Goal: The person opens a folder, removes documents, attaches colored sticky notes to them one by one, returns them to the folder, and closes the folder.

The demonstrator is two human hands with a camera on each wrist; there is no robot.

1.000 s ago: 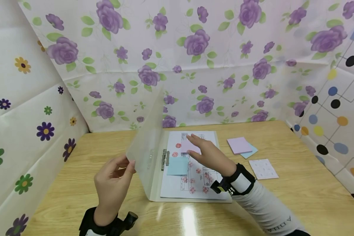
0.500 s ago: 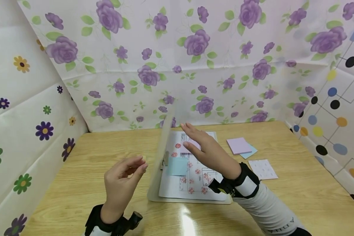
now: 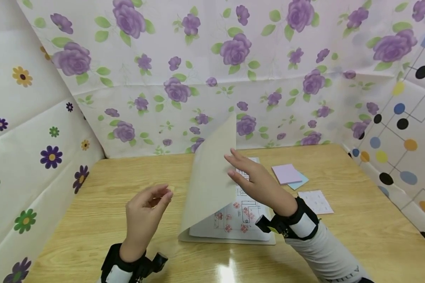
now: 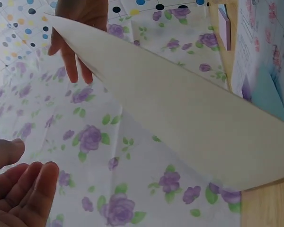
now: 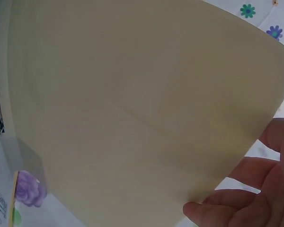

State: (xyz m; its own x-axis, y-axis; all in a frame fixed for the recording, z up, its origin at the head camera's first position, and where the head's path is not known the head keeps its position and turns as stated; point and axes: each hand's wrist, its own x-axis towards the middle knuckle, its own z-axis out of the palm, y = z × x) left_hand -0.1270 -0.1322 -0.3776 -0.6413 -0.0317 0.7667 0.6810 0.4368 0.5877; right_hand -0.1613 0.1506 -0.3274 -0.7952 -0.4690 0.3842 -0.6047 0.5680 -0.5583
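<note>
A pale cream clip folder (image 3: 214, 173) lies on the table with its front cover raised and curving over to the right. Beneath the cover shows a printed sheet (image 3: 248, 220) with red flower marks; a blue sticky note (image 4: 267, 92) on the papers appears in the left wrist view. My right hand (image 3: 256, 182) is at the cover's free edge, fingers extended, fingertips overlapping it. In the right wrist view the cover (image 5: 132, 104) fills most of the picture beside the fingers. To the folder's left, my left hand (image 3: 145, 216) hovers with fingers loosely bent, holding nothing.
Right of the folder lie a lilac sticky-note pad (image 3: 286, 174), a blue one (image 3: 299, 182) partly under it, and a white patterned pad (image 3: 316, 202). A floral cloth (image 3: 145, 70) hangs behind the wooden table (image 3: 127, 169).
My left hand has let go of the cover, which has swung from leaning left to curving right over the papers. The right hand has shifted slightly right and now meets its edge.
</note>
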